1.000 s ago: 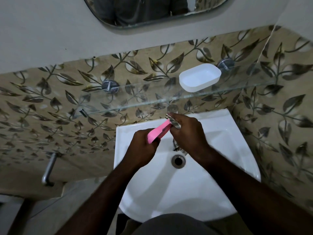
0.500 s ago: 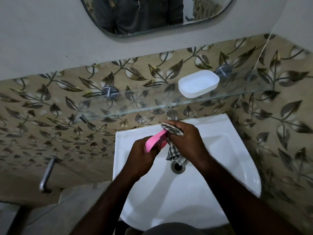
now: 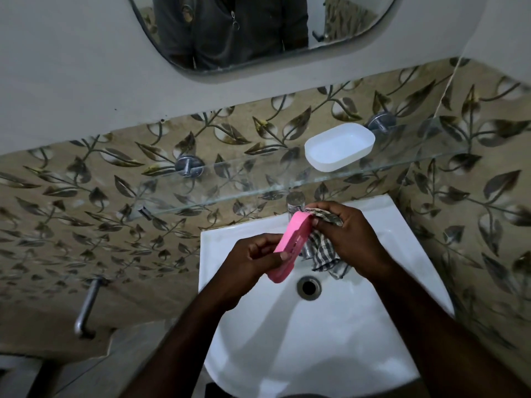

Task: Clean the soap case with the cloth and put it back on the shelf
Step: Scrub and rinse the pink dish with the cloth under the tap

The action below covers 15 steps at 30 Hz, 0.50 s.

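My left hand (image 3: 253, 259) grips the lower end of a pink soap case part (image 3: 291, 244), held on edge over the white sink (image 3: 382, 225). My right hand (image 3: 350, 239) holds a checked cloth (image 3: 324, 254) bunched against the case's upper end, with cloth hanging down below the fingers. A white soap case tray (image 3: 339, 146) sits on the glass shelf (image 3: 230, 179) above the sink, toward its right side.
A chrome tap (image 3: 295, 201) stands behind my hands at the back of the sink, and the drain (image 3: 309, 287) lies below them. The mirror (image 3: 258, 30) hangs above. Leaf-patterned tiles cover both walls. A metal pipe (image 3: 86, 307) juts out at lower left.
The pink case has turned so more of its long side shows and its upper end has tilted up. The cloth hangs lower from my right hand. The camera view has tipped down slightly.
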Tool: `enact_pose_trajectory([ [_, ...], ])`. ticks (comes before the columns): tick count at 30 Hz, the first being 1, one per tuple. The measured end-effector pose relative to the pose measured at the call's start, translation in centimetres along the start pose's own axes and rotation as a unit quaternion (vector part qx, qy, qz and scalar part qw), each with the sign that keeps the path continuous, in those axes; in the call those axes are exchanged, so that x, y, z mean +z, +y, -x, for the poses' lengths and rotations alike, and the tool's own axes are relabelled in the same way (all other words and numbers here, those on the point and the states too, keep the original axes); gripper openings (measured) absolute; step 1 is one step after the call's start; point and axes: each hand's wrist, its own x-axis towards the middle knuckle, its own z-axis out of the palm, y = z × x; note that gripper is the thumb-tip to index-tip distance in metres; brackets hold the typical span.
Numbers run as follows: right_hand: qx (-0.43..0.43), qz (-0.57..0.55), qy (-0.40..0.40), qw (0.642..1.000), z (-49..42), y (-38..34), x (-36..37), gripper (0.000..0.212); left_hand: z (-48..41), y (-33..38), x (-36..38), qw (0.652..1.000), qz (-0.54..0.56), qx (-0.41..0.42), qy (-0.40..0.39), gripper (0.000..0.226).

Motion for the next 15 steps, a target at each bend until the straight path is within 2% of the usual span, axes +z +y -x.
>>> enact_pose_trajectory([
  [4, -0.023, 0.061, 0.020, 0.998, 0.5, -0.3, 1.9, 0.026, -0.6, -0.4, 1.8, 0.982, -0.176, 0.018, 0.063, 0.010],
  [7, -0.051, 0.128, 0.050, 0.989, 1.5, -1.0, 3.2, 0.032, -1.2, -1.3, 2.4, 0.964, -0.228, 0.044, 0.130, 0.019],
  [9, -0.127, 0.188, 0.050, 0.973, 2.6, -2.3, 3.6, 0.037, -1.5, -1.4, 2.2, 0.963, -0.229, 0.052, 0.135, 0.017],
  [12, -0.261, 0.314, 0.022, 0.912, 3.8, -3.1, 4.2, 0.042, -1.5, -1.2, 1.6, 0.965, -0.211, 0.076, 0.132, 0.016],
  [13, -0.245, 0.307, 0.019, 0.919, 3.5, -2.9, 3.9, 0.041, -1.3, -1.0, 1.5, 0.963, -0.221, 0.082, 0.131, 0.013],
  [15, -0.140, 0.248, 0.034, 0.958, 2.4, -2.5, 3.1, 0.042, -1.0, -0.7, 1.5, 0.958, -0.241, 0.095, 0.125, 0.010],
])
